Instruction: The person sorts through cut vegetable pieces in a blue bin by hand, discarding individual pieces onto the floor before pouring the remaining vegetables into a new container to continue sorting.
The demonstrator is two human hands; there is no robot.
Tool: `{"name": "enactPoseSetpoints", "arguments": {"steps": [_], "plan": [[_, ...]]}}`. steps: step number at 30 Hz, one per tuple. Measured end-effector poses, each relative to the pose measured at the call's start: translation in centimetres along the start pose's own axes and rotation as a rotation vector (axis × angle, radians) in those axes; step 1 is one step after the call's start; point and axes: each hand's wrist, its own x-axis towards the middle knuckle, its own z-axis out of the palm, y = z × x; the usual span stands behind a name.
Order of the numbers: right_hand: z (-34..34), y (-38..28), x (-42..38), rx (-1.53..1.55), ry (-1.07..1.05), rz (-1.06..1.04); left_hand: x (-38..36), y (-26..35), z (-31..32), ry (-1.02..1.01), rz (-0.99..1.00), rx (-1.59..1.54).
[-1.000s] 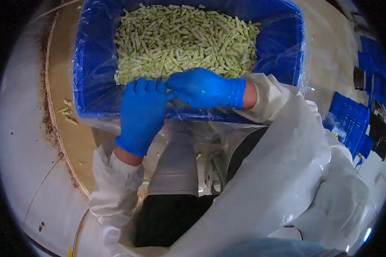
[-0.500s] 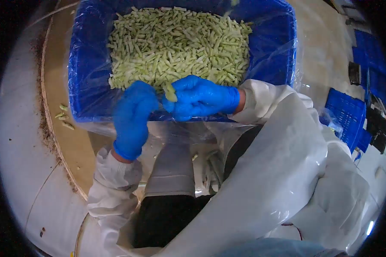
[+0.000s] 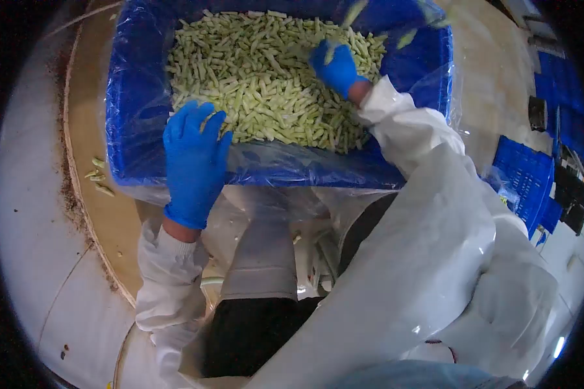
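Observation:
Cut pale green vegetable sticks lie in a thick layer in a blue bin lined with clear plastic. My right hand, in a blue glove, is over the right part of the layer. A pale green vegetable piece shows at its curled fingers, slightly blurred. Above the near left rim is my left hand, also gloved in blue, with its fingers spread and nothing in it. Two blurred green pieces, one on the left and one on the right, appear near the far right corner.
Several loose green pieces lie on the tan surface left of the bin. Blue crates stand on the far right. The clear liner hangs over the bin's near rim, in front of my legs.
My hands were together at the near rim, with a green piece at the right fingers. The right hand has moved away to the far right; the left has opened.

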Motion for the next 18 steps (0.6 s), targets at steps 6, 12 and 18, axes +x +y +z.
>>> {"name": "enactPoseSetpoints", "arguments": {"steps": [6, 12, 18], "plan": [[-9.0, -14.1, -3.0, 0.744, -0.192, 0.036, 2.2, 3.5, -0.7, 0.025, 0.170, 0.120], [-14.1, -15.7, -2.4, 0.987, -0.380, -0.425, 2.6, 3.9, -3.2, -0.551, 0.096, 0.171], [-16.3, -13.7, -3.1, 1.459, -1.174, -0.268, 0.0, 1.2, -3.8, -0.240, 0.145, -1.035]]}}
